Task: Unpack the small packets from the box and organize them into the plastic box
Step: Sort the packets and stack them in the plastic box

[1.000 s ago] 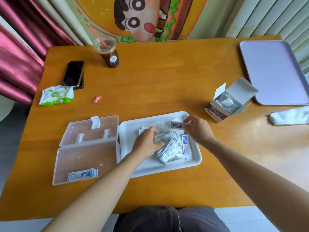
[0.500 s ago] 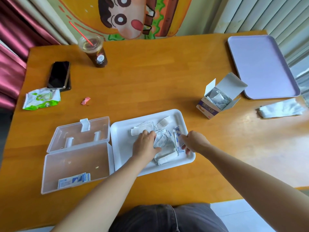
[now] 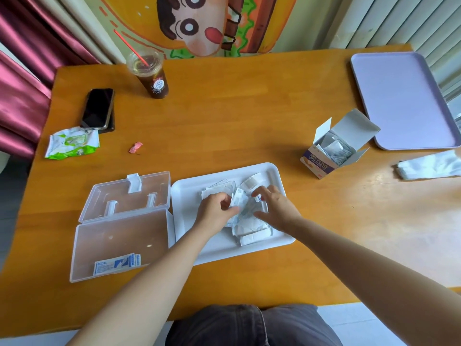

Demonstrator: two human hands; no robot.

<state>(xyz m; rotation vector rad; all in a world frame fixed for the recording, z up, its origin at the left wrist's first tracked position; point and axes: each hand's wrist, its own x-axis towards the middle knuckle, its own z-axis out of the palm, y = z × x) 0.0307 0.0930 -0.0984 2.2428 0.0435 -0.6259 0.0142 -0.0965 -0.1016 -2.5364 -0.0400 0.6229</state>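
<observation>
Both hands have drawn closer together over the white tray (image 3: 189,196). Left hand (image 3: 214,212) curls its fingers, pinching small packets (image 3: 245,217). Right hand (image 3: 275,208) spreads its fingers on the same crumpled white-and-blue pile, which lies between and beneath the fingertips. Left of the fingers, the open plastic box (image 3: 119,233) holds a few stacked packets (image 3: 117,264).

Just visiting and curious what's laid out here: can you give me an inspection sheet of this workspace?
surface: orange wooden table, glossy.
job's things: open cardboard box holding packets; pile of small white packets on white plastic tray; clear plastic box, lid open, with stacked packets inside.
clutter: black phone, iced drink cup, green-white wrapper, pink scrap, lilac tray, white crumpled bag.
grips: left hand pinches packets in the pile; right hand lies spread on it.
cables: nothing seen.
surroundings: cartoon mural, magenta curtain, pale slats.
</observation>
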